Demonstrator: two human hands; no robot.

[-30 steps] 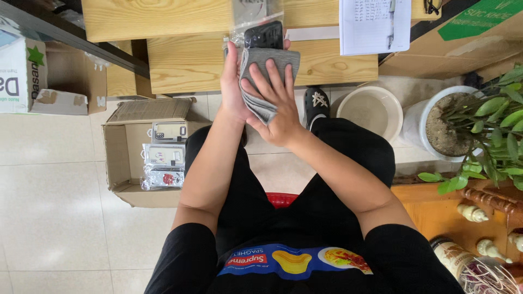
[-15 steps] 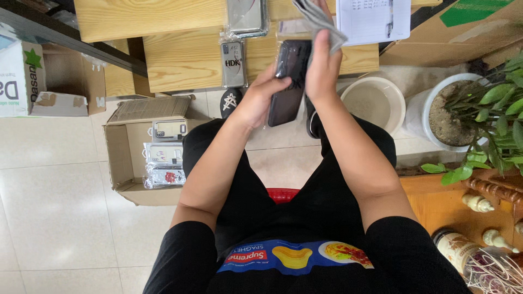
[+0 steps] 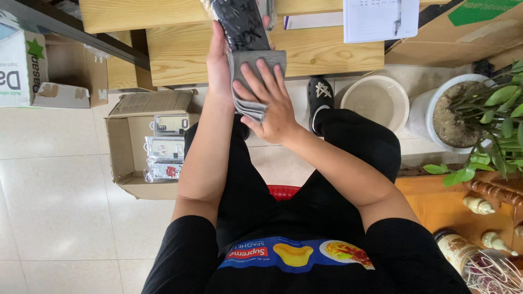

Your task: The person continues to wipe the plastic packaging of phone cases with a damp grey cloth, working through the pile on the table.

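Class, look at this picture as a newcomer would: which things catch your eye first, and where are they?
At top centre, the left hand holds up a dark phone case while the right hand presses a grey cloth against it. At left, an open cardboard box of packaged cases sits on the tiled floor; a potted plant stands at right.

Both forearms raised forward, bare. Left hand [image 3: 218, 65] upright, thumb side out, fingers curled behind what it grips. Right hand [image 3: 267, 98] laid flat against it, fingers spread, pressing.
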